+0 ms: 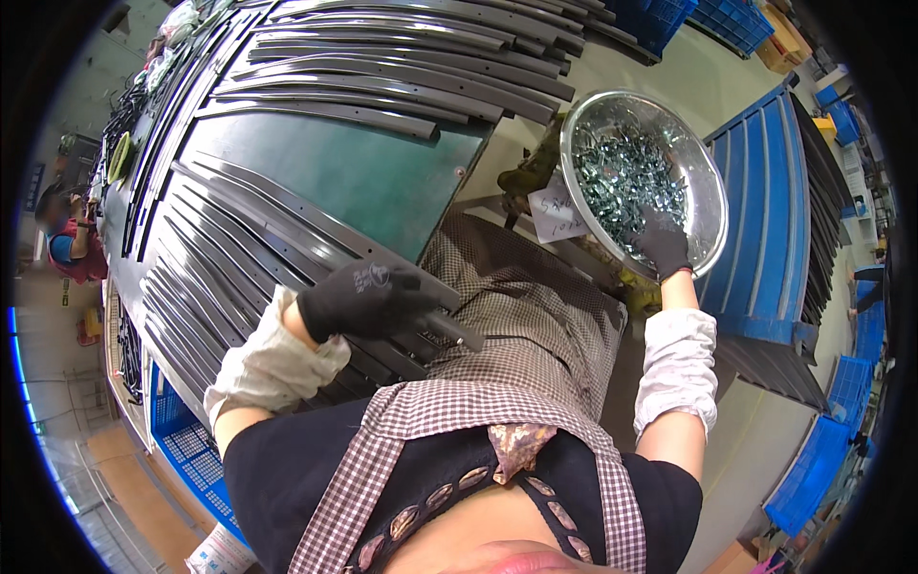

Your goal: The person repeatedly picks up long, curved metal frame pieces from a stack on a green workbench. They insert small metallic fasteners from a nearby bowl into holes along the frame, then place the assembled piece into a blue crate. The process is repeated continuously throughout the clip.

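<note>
My left hand, in a dark glove, grips the near end of a long black strip lying among several like it on the green table. My right hand, also gloved, reaches into a round metal bowl and rests in the heap of small silver metal parts; its fingers are buried in them, so whether they hold any is hidden. A white paper tag leans on the bowl's near rim.
More black strips are stacked across the far table. Blue crates stand to the right, with black strips leaning behind them. A blue crate sits at lower left. Another person works at far left.
</note>
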`<move>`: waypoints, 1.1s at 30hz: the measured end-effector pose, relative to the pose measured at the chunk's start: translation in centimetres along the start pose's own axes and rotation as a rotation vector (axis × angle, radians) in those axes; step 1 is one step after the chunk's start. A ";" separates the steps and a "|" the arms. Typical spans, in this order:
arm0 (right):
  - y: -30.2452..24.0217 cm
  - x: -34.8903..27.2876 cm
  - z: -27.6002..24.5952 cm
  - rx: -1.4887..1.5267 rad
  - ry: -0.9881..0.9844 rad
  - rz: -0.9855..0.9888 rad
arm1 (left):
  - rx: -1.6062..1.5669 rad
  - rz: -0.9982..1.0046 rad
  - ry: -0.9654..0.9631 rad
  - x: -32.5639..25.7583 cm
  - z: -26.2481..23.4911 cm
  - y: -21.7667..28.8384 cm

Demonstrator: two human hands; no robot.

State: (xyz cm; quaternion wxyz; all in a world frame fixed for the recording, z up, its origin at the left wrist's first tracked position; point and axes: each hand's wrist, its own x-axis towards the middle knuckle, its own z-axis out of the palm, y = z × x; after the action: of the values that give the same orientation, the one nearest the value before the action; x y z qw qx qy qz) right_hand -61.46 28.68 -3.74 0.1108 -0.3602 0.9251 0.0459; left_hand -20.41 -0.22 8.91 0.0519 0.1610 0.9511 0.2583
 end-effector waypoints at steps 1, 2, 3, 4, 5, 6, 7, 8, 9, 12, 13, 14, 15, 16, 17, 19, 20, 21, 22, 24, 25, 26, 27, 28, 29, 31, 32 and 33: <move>0.2 0.5 1.1 -0.018 -0.031 -0.007 | -0.066 -0.040 -0.063 -0.7 -0.1 -0.1; 0.8 1.1 2.0 0.014 0.001 -0.020 | -0.133 -0.079 -0.127 -1.7 0.0 -0.7; 1.5 1.7 2.9 0.046 0.030 -0.032 | -0.204 -0.117 -0.192 -2.6 -0.2 -1.2; 1.8 1.7 2.9 0.071 0.058 -0.040 | -0.201 -0.103 -0.088 -2.9 -1.2 -2.0; 2.0 1.7 3.0 0.076 0.067 -0.019 | -0.284 -0.160 -0.057 -2.5 -2.6 -3.1; 1.3 1.2 2.2 0.081 0.072 -0.003 | -0.259 -0.301 0.037 -2.1 -3.5 -4.0; 1.2 0.7 1.6 0.083 0.080 0.017 | -0.233 -0.437 0.130 -1.5 -4.3 -5.1; 1.6 0.6 2.0 0.115 0.154 -0.010 | -0.081 -0.432 0.232 -1.1 -4.9 -7.5; 1.8 0.4 1.6 0.168 0.144 -0.006 | 0.070 -0.422 0.335 -0.7 -4.9 -10.4; 1.6 -0.3 0.3 0.342 0.201 0.003 | 0.486 -0.414 0.581 1.9 -4.3 -16.6; 1.7 -0.5 -0.1 0.410 0.213 -0.010 | 0.555 -0.407 0.625 2.2 -3.4 -18.4; 1.9 -0.6 -0.5 0.478 0.225 -0.021 | 0.622 -0.399 0.668 2.6 -2.8 -19.5; 2.1 -0.8 -0.7 0.547 0.234 -0.029 | 0.525 -0.402 0.697 3.1 -2.3 -19.6; 2.4 -0.9 -0.8 0.597 0.262 -0.045 | 0.490 -0.446 0.681 3.2 -2.0 -19.7; 2.6 -1.0 -0.9 0.706 0.274 -0.049 | 0.456 -0.491 0.665 3.2 -1.8 -19.8; 3.0 -1.7 -0.8 0.915 0.292 -0.047 | 0.358 -0.428 0.581 4.1 -1.6 -17.7; -0.1 -3.4 -4.2 1.148 0.112 0.063 | 0.314 -0.421 0.538 3.8 -1.2 -15.8; -1.9 -4.7 -5.6 1.239 0.088 0.039 | 0.314 -0.398 0.507 4.3 -0.7 -13.8; -3.6 -5.7 -6.3 1.335 0.058 0.014 | 0.304 -0.361 0.496 4.5 0.2 -11.8; -6.5 -7.9 -6.2 1.510 0.002 -0.076 | 0.278 -0.299 0.472 5.3 1.6 -8.7; -8.0 -9.1 -5.8 1.589 -0.028 -0.147 | 0.264 -0.282 0.460 5.8 2.0 -7.3; -9.6 -10.3 -5.7 1.650 -0.118 -0.165 | 0.249 -0.267 0.446 6.1 2.4 -5.7; -11.1 -11.5 -5.4 1.710 -0.209 -0.184 | 0.235 -0.224 0.447 6.5 2.8 -3.9; -12.9 -12.4 -5.1 1.697 -0.223 -0.246 | 0.223 -0.182 0.450 6.8 3.0 -2.2; -14.5 -13.2 -4.9 1.680 -0.232 -0.307 | 0.211 -0.136 0.456 7.2 3.2 -0.7; -17.3 -14.1 -1.9 1.770 -0.288 -0.381 | 0.091 -0.067 0.405 8.1 3.8 2.1; -17.8 -14.9 -1.0 1.801 -0.374 -0.334 | 0.033 -0.035 0.380 8.3 4.1 2.8; -19.0 -15.6 -1.1 1.948 -0.387 -0.361 | 0.057 -0.053 0.373 8.1 4.6 2.7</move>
State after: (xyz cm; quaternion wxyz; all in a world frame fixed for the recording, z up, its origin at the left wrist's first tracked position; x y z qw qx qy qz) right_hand -37.62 24.69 0.98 0.5102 -0.2338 0.4574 -0.6898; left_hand -26.48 6.85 6.16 -0.1231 0.0866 0.9551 0.2553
